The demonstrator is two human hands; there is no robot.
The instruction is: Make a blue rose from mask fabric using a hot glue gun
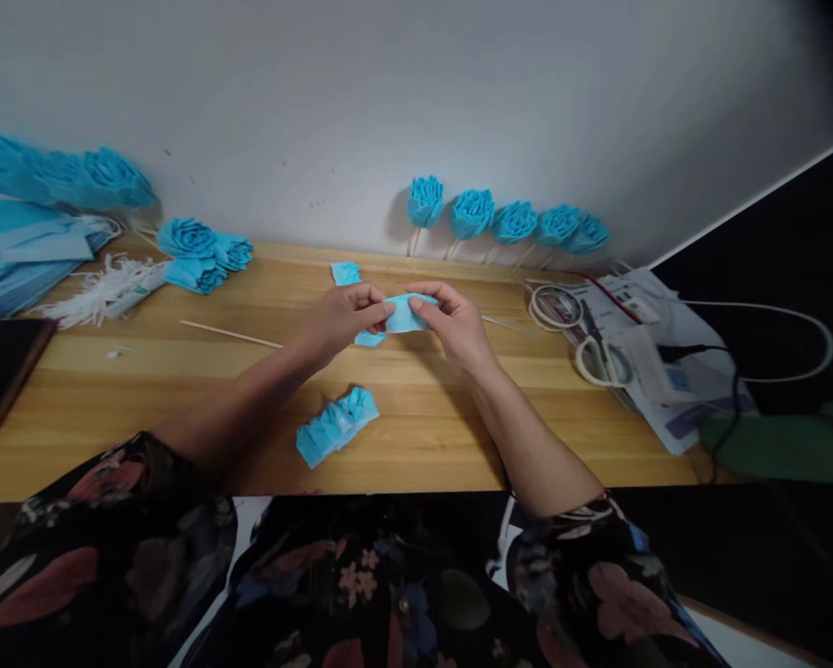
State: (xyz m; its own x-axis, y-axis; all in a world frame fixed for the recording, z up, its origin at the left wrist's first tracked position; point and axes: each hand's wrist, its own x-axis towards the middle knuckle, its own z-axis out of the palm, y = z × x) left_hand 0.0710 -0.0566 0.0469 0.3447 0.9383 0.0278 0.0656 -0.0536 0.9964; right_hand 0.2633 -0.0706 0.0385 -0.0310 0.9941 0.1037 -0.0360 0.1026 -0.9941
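Note:
A light-blue strip of paper or thin fabric (403, 315) is stretched between my two hands above the middle of the table. My left hand (351, 320) pinches its left end, thumb on top. At the right end, my right hand (448, 320) grips it between thumb and fingers. Below them lies a pleated blue strip (337, 427), flat on the wood. Another blue piece (347, 273) rests behind my left hand, partly hidden by it. A thin wooden stick (232, 334) lies to the left, one end running behind my left arm.
Several blue flowers on sticks (472, 213) lean against the wall. More blue flowers (190, 241), white strips (103, 289), blue sheets (27, 250) and a phone (6, 371) lie at left. Tape rolls (556, 306), scissors (601, 357), papers (681, 427) and cables are at right.

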